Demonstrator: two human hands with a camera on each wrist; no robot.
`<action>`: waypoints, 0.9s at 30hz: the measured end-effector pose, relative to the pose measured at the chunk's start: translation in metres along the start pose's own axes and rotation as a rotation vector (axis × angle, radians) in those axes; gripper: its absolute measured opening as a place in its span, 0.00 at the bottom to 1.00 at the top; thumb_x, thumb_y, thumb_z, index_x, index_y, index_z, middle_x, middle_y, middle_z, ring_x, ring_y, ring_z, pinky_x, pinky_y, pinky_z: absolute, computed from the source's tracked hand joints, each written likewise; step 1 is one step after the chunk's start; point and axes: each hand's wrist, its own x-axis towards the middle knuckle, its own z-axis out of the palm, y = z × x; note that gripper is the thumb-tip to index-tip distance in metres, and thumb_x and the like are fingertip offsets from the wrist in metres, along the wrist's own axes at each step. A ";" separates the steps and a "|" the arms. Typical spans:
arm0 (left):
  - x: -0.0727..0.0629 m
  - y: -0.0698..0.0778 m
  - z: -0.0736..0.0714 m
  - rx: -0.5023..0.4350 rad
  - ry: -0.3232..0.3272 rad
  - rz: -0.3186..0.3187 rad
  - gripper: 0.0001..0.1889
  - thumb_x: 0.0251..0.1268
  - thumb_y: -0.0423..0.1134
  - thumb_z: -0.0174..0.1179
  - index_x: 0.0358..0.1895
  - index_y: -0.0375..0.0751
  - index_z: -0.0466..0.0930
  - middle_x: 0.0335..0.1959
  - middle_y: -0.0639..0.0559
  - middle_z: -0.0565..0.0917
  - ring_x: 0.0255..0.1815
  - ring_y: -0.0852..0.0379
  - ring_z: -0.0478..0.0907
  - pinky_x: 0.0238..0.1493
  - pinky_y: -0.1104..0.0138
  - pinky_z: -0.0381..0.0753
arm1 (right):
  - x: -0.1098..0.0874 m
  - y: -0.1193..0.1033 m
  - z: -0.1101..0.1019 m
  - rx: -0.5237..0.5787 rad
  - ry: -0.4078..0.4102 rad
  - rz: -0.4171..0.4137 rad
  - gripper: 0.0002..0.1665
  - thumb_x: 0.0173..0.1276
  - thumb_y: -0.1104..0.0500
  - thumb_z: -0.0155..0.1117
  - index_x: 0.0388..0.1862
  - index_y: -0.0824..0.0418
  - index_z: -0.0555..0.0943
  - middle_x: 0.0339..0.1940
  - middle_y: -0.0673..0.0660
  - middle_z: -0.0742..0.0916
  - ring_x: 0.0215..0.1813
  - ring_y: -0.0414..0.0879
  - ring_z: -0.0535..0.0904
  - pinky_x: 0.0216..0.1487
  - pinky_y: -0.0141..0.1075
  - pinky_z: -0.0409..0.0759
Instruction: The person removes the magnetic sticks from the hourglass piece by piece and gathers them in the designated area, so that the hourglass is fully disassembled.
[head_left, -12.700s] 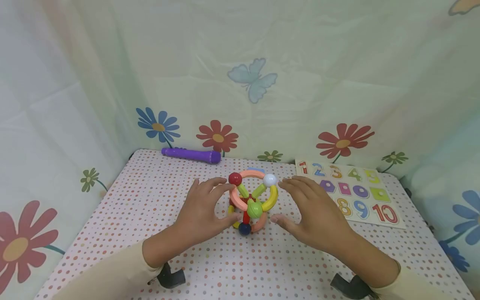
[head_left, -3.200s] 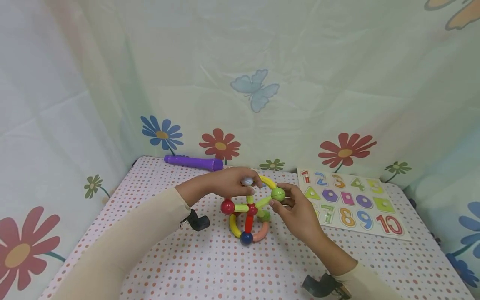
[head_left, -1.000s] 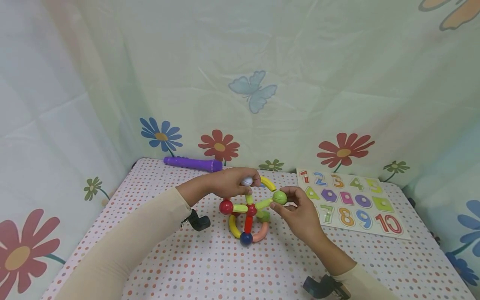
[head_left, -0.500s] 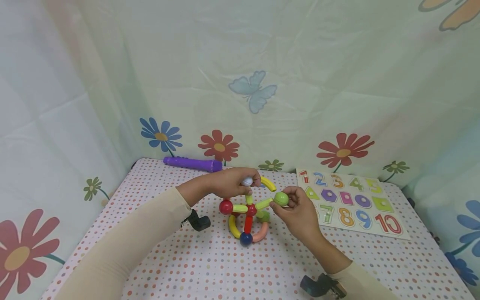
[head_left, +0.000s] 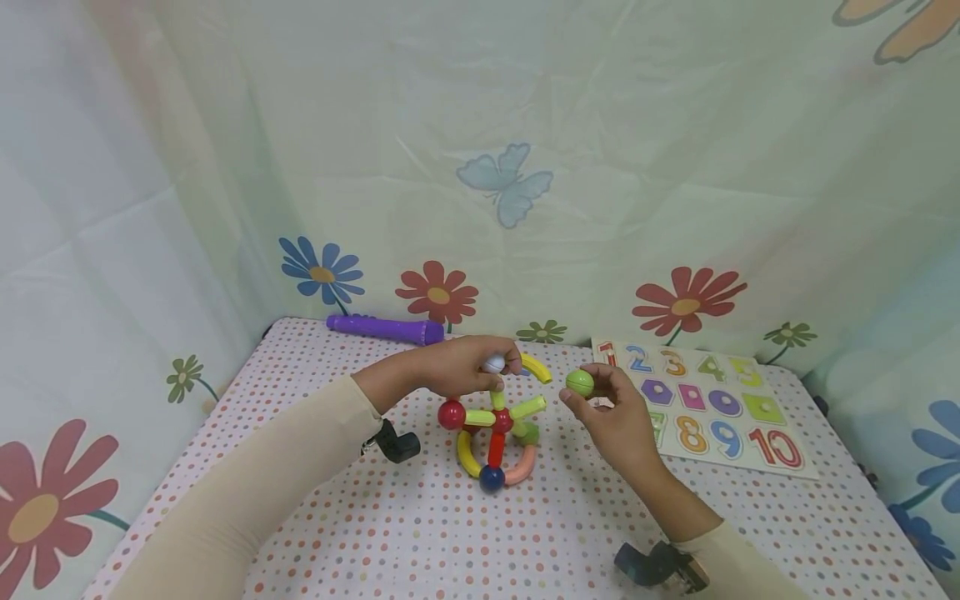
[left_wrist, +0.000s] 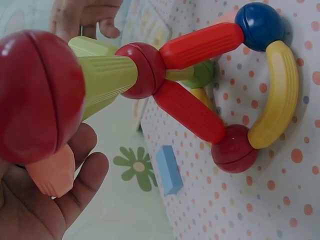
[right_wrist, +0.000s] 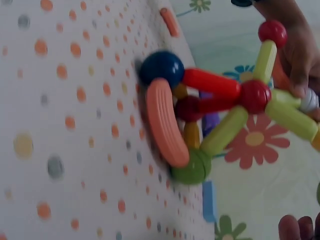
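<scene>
A magnetic stick-and-ball structure [head_left: 502, 419] stands on the dotted table. Its base of curved sticks and balls includes a dark blue ball [head_left: 492, 478]; red sticks rise to a red middle ball [right_wrist: 256, 97]. From there light green sticks spread upward. My left hand [head_left: 461, 364] reaches over the top and holds the white ball [head_left: 493, 363], with a pink curved stick [left_wrist: 52, 172] at its fingers. A yellow curved stick [head_left: 536, 367] projects from there, its end free. My right hand [head_left: 618, 412] pinches a green ball [head_left: 580, 382], apart from the structure's right-hand green stick [head_left: 529, 407].
A purple toy microphone [head_left: 386, 328] lies at the back left. The number puzzle board [head_left: 720, 408] lies on the right. Behind the structure is a blue block [left_wrist: 169, 170]. A loose pinkish stick [right_wrist: 170, 22] lies on the table. A flowered curtain [head_left: 585, 208] hangs behind.
The upper ring was whole at first. My right hand has pulled the green ball off the yellow curved stick and the light green stick, moving right. My left hand stays on the white ball.
</scene>
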 end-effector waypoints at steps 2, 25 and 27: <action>0.000 0.000 0.000 0.000 0.001 -0.004 0.12 0.74 0.30 0.60 0.54 0.49 0.75 0.49 0.54 0.79 0.46 0.54 0.78 0.45 0.68 0.83 | 0.006 0.005 -0.003 -0.067 -0.002 -0.004 0.28 0.70 0.54 0.73 0.63 0.65 0.75 0.47 0.58 0.83 0.48 0.48 0.78 0.43 0.31 0.77; -0.002 0.000 -0.001 -0.005 0.005 -0.001 0.18 0.75 0.33 0.60 0.63 0.53 0.74 0.52 0.55 0.78 0.45 0.58 0.81 0.47 0.67 0.82 | 0.057 0.055 -0.003 -0.255 -0.168 0.115 0.25 0.70 0.58 0.69 0.61 0.65 0.74 0.57 0.65 0.81 0.60 0.62 0.76 0.58 0.55 0.77; -0.002 -0.001 -0.001 -0.014 0.002 0.001 0.18 0.75 0.33 0.60 0.63 0.53 0.74 0.53 0.55 0.77 0.45 0.58 0.81 0.47 0.67 0.82 | 0.060 0.058 -0.002 -0.259 -0.185 0.121 0.25 0.70 0.58 0.68 0.62 0.64 0.75 0.58 0.65 0.81 0.60 0.61 0.75 0.59 0.55 0.76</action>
